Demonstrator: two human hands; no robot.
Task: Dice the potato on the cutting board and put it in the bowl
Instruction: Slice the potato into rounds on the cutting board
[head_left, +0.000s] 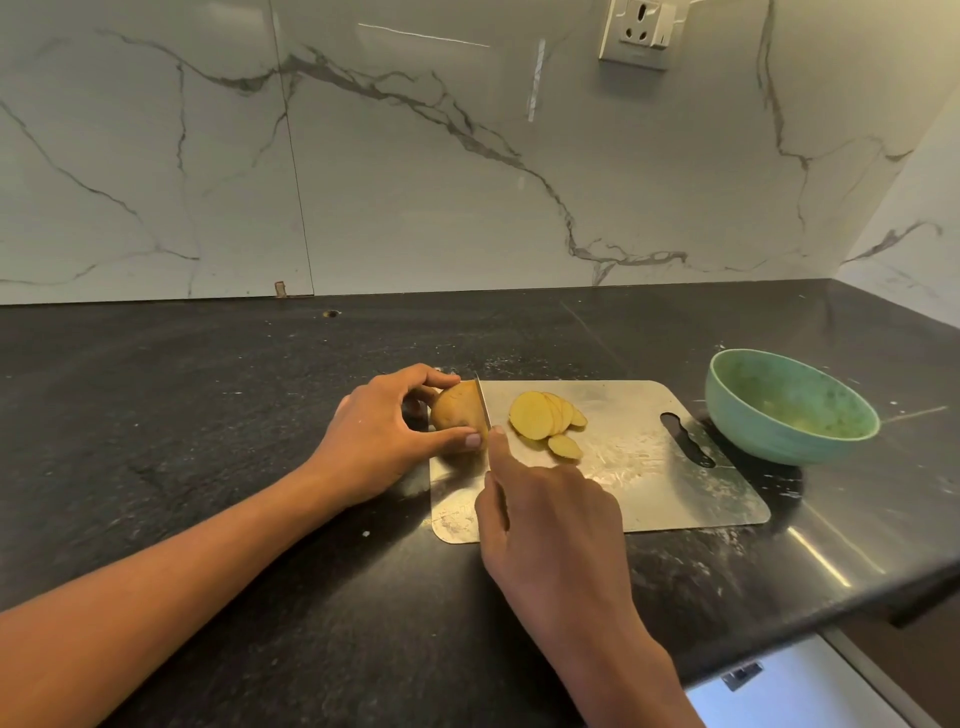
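Note:
A brown-skinned potato (456, 408) lies at the left end of a steel cutting board (649, 467). My left hand (387, 436) grips it between thumb and fingers. My right hand (550, 514) holds a knife (482, 402), forefinger stretched along its spine, and the blade stands against the potato's cut face. The knife's handle is hidden under my hand. Several round yellow slices (543, 418) lean in a stack just right of the blade. A green bowl (727, 400) sits past the board's right end.
The board lies on a black stone counter (208, 415) with white specks. A marble-patterned wall rises behind, with a socket (641, 31) up high. The counter's front edge runs off at the lower right, above a white cabinet front (789, 691).

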